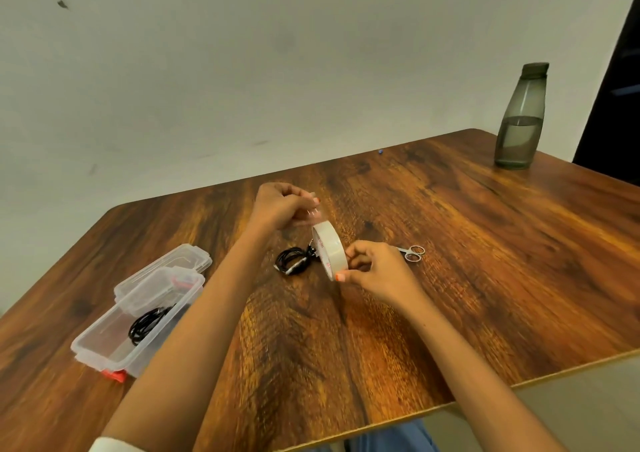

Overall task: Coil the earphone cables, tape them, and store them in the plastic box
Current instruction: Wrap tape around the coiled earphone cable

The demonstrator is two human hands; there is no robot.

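Both forearms, left arm (pixel 194 330) and right arm (pixel 467 365), are bare along all the length that shows. The nails (pixel 340 277) are painted a bright orange-coral. The polish shows on a fingertip of the left hand (pixel 280 209) and on the thumb of the right hand (pixel 377 271). At the lower left corner the left arm comes out of a white sleeve (pixel 110 444), of which only the edge shows. At the bottom middle, blue cloth (pixel 391 437), probably trousers, covers the lap.
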